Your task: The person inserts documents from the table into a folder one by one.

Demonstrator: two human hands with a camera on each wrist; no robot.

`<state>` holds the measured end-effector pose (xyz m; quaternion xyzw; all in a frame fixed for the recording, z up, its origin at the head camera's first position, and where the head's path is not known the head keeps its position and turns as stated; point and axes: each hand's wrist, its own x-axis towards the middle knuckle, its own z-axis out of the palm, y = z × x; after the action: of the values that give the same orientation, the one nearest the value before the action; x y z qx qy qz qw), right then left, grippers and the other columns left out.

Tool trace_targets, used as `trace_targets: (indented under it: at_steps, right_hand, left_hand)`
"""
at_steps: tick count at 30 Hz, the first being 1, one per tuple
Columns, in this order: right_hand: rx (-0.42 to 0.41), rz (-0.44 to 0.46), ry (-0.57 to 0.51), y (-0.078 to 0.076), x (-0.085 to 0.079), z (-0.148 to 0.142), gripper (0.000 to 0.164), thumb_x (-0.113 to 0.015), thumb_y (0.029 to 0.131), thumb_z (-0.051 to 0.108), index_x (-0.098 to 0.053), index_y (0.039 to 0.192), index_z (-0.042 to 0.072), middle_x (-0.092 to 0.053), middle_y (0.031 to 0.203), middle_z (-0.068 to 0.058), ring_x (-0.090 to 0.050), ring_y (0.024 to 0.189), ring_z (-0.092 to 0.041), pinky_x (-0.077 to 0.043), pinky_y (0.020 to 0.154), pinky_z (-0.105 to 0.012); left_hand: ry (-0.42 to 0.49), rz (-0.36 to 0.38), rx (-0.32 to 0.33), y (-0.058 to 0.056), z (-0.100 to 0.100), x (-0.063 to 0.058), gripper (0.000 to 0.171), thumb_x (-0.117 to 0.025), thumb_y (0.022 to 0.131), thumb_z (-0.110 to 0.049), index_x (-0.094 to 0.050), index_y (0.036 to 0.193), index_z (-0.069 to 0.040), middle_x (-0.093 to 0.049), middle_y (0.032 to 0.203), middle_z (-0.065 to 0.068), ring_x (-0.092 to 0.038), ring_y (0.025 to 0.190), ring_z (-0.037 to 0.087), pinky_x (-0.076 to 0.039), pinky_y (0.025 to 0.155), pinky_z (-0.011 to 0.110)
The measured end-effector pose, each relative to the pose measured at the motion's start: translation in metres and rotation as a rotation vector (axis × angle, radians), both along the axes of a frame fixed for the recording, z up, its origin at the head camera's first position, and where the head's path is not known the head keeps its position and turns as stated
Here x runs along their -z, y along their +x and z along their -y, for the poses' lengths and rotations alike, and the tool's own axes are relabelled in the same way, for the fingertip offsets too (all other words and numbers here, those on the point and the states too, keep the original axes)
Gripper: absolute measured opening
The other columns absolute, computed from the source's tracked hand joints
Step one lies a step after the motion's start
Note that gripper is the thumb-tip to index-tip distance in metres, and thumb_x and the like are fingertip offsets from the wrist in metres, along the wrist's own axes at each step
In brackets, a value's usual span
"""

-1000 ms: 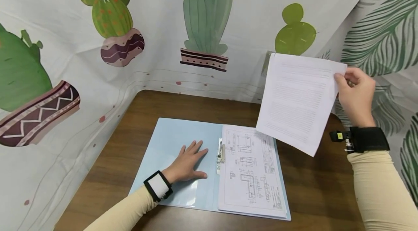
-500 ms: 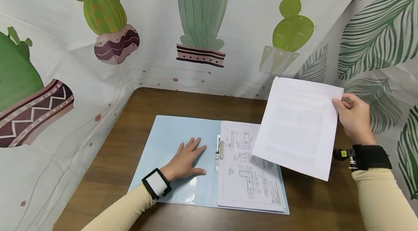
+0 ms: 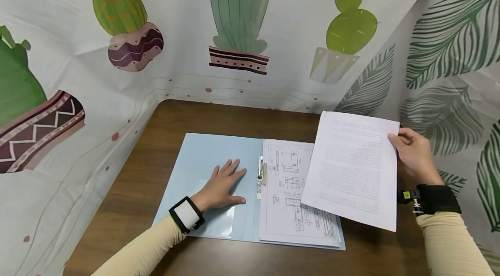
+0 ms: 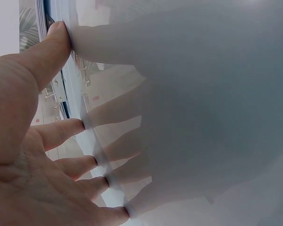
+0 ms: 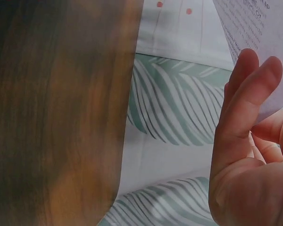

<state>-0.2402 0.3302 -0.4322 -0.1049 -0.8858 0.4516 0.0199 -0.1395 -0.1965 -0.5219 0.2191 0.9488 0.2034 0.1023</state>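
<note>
A light blue folder [image 3: 208, 149] lies opened flat on the wooden table. My left hand [image 3: 220, 187] rests on its left cover with the fingers spread; in the left wrist view the fingertips touch the glossy cover [image 4: 217, 117]. At the folder's spine sits a metal clip [image 3: 262, 174]. To the right of it lies a stack of sheets with technical drawings [image 3: 287, 211] on top. My right hand [image 3: 416, 154] pinches the upper right corner of a printed sheet of paper [image 3: 351, 167]. That sheet hangs tilted above the right part of the folder and covers some of the drawings.
The brown table [image 3: 234, 115] reaches to a white curtain [image 3: 183, 33] printed with cacti and leaves at the back and sides. In the right wrist view the table's edge [image 5: 127, 117] runs alongside the leaf-patterned cloth [image 5: 174, 103].
My right hand has brought the printed sheet down from high on the right, closer to the folder, and then slightly left. The left hand has stayed on the cover. The head view has tilted a little.
</note>
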Motion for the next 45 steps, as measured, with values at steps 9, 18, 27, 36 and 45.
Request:
trace_targets:
  at_steps: [9, 18, 27, 36, 45]
  right_hand:
    - [-0.003, 0.007, 0.009, 0.002, 0.007, 0.003, 0.044, -0.052, 0.108, 0.032, -0.054, 0.138, -0.001, -0.061, 0.084, 0.024, -0.064, 0.071, -0.004, -0.053, 0.056, -0.026]
    - [-0.055, -0.012, -0.033, 0.005, 0.021, 0.014, 0.038, -0.053, 0.108, 0.026, -0.055, 0.134, -0.002, -0.064, 0.082, 0.025, -0.067, 0.069, -0.006, -0.054, 0.055, -0.028]
    - [-0.117, 0.015, -0.081, 0.006, 0.037, 0.037, 0.038, -0.054, 0.108, 0.026, -0.056, 0.135, -0.001, -0.068, 0.092, 0.009, -0.065, 0.070, -0.011, -0.053, 0.053, -0.031]
    - [-0.180, 0.043, -0.150, 0.005, 0.053, 0.065, 0.040, -0.057, 0.107, 0.028, -0.058, 0.134, -0.002, -0.072, 0.100, -0.008, -0.067, 0.070, -0.014, -0.054, 0.053, -0.032]
    - [-0.224, 0.058, -0.197, 0.001, 0.066, 0.089, 0.036, -0.058, 0.107, 0.024, -0.059, 0.132, -0.001, -0.070, 0.108, -0.021, -0.069, 0.073, -0.017, -0.057, 0.058, -0.033]
  left_hand:
    - [0.010, 0.004, -0.002, 0.001, -0.001, -0.001, 0.090, -0.083, 0.082, -0.053, -0.051, 0.152, -0.007, -0.027, 0.165, 0.023, -0.019, 0.153, 0.045, -0.018, 0.114, 0.074]
    - [0.015, 0.010, 0.000, 0.001, -0.001, -0.006, 0.088, -0.084, 0.083, -0.050, -0.051, 0.151, -0.006, -0.028, 0.165, 0.023, -0.019, 0.153, 0.046, -0.017, 0.114, 0.073]
    - [0.009, 0.005, -0.002, 0.001, -0.001, -0.004, 0.090, -0.083, 0.082, -0.052, -0.050, 0.152, -0.007, -0.027, 0.166, 0.022, -0.019, 0.154, 0.045, -0.017, 0.115, 0.073]
    - [0.009, -0.008, -0.004, 0.001, -0.001, -0.003, 0.089, -0.084, 0.082, -0.050, -0.051, 0.151, -0.006, -0.028, 0.165, 0.023, -0.020, 0.153, 0.045, -0.019, 0.114, 0.073]
    - [0.010, -0.002, -0.003, 0.000, -0.001, -0.002, 0.089, -0.084, 0.082, -0.051, -0.051, 0.151, -0.006, -0.028, 0.165, 0.023, -0.020, 0.153, 0.046, -0.018, 0.114, 0.073]
